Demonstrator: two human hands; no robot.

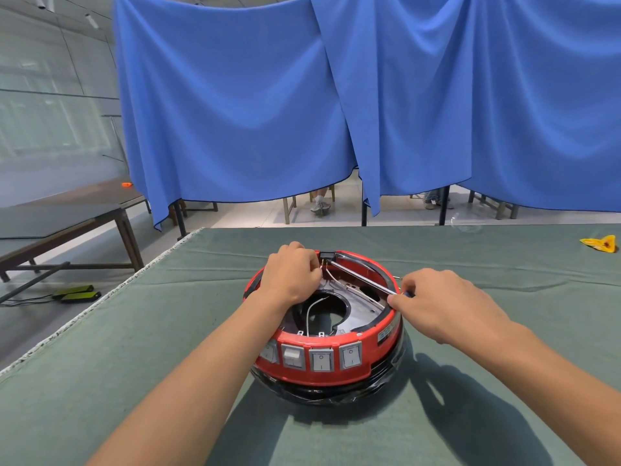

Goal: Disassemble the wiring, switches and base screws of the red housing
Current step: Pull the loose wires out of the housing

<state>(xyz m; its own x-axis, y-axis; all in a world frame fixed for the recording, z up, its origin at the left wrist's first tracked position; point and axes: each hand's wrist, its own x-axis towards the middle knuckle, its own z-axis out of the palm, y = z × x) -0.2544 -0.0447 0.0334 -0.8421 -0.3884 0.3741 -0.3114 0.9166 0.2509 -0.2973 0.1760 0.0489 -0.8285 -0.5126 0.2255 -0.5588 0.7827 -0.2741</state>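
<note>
The round red housing [366, 338] sits upside down on the green table cloth [134, 364], its open base facing up. Several grey rocker switches [321, 359] line its near wall. White wires [311, 309] run inside over a metal plate with a round hole. My left hand [290, 274] grips the far left rim, fingers curled over the edge near a black switch block [326, 254]. My right hand [440, 299] grips a screwdriver handle; its long metal shaft [361, 277] reaches across the inside to the far rim by that block. The handle is mostly hidden in my fist.
A yellow crumpled piece [601, 243] lies on the cloth at the far right. Blue curtains [336, 112] hang behind the table. A dark wooden table [67, 210] stands to the left, with green-black pedals [77, 292] on the floor beside it.
</note>
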